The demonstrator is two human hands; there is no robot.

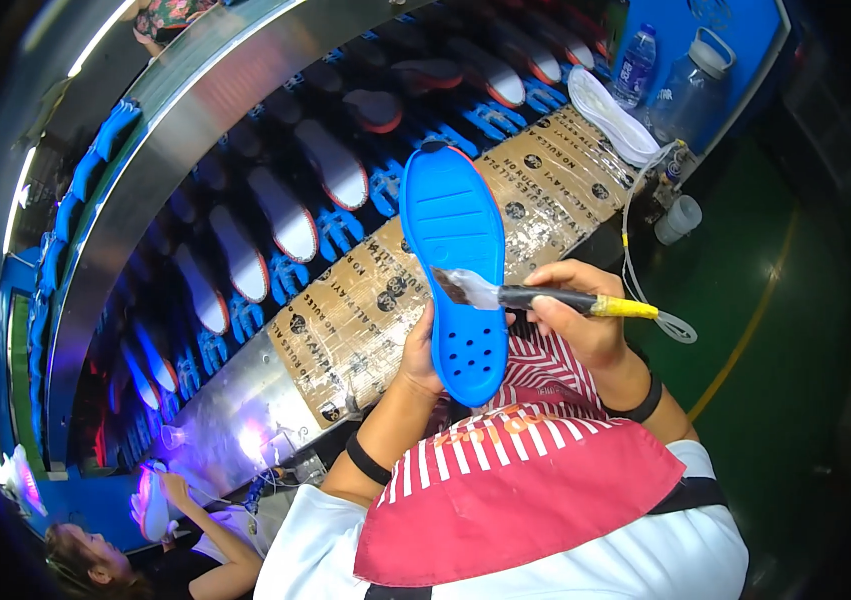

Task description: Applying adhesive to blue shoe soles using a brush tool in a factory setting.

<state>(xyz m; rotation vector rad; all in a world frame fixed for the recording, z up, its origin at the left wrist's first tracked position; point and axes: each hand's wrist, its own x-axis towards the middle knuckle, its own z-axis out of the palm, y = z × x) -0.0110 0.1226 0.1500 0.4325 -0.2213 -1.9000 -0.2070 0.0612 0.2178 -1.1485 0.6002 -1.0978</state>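
Note:
A long blue shoe sole (453, 225) stands tilted before me, ribbed across its upper half and pierced with several round holes near the lower end. A thin reddish edge shows along its upper right side. My left hand (422, 352) grips it from behind and the left side, its fingers mostly hidden. In my right hand (585, 318) is a glue brush (550, 299) with a black handle and yellow tape at the end, a thin clear tube running from it. The wide bristles touch the sole's narrow middle.
Beyond a cardboard-covered ledge (365, 310) runs a rack line with several shoe soles (335, 165) on blue holders (340, 232). A white sole (613, 115), purple bottle (635, 65) and clear jug (693, 85) stand upper right. At lower left a co-worker's hand (177, 492) holds a shoe.

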